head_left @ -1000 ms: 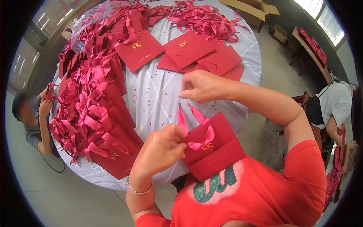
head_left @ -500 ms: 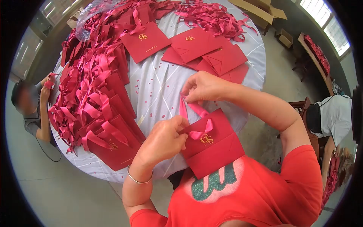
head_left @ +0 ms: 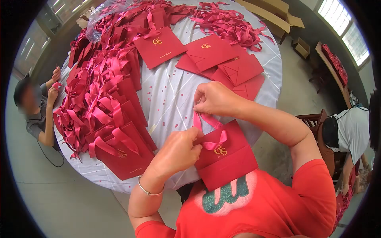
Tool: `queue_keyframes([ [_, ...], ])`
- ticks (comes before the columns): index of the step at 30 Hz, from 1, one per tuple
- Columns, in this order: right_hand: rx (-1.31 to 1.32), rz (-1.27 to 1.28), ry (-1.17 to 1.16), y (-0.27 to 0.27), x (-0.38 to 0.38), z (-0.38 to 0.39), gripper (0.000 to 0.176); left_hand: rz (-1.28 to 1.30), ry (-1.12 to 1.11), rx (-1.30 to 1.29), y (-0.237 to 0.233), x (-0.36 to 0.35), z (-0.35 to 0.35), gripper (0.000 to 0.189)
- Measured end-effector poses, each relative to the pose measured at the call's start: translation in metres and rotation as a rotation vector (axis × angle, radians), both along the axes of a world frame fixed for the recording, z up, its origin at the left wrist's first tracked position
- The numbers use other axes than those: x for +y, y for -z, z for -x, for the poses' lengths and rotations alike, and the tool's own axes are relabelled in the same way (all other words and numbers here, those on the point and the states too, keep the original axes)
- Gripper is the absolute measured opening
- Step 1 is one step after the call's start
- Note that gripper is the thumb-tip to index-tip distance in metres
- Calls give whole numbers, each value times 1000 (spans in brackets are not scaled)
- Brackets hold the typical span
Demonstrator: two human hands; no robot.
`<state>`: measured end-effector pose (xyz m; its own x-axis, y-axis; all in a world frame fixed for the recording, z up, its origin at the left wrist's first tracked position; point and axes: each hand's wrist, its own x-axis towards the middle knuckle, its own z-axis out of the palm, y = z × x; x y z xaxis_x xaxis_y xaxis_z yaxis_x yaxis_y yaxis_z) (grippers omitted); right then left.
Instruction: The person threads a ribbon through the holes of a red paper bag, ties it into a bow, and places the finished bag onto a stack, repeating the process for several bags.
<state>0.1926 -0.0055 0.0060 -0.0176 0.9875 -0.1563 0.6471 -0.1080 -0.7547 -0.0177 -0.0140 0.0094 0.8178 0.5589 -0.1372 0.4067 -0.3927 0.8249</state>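
Note:
A red paper bag with a gold logo rests against the front of the red shirt, at the table's near edge. Pink ribbon runs across its upper part, with a looped end over the logo. My left hand, a bracelet on its wrist, is closed at the bag's upper left corner, pinching the ribbon there. Above the bag, my right hand pinches the top of the ribbon handle between thumb and fingers and holds it up.
The round table bears rows of ribboned red bags, flat red bags and a heap of pink ribbons. People are at the left and right. Cardboard boxes stand beyond the table.
Both hands and the bag sit slightly lower and further right in view, as does most of the table. The person at the left has raised one hand away from the other.

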Motion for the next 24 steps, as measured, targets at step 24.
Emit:
queue_keyframes([
  [24, -220, 18, -107, -14, -11, 11, 26, -51, 23, 6, -1, -1, -1, 22],
])
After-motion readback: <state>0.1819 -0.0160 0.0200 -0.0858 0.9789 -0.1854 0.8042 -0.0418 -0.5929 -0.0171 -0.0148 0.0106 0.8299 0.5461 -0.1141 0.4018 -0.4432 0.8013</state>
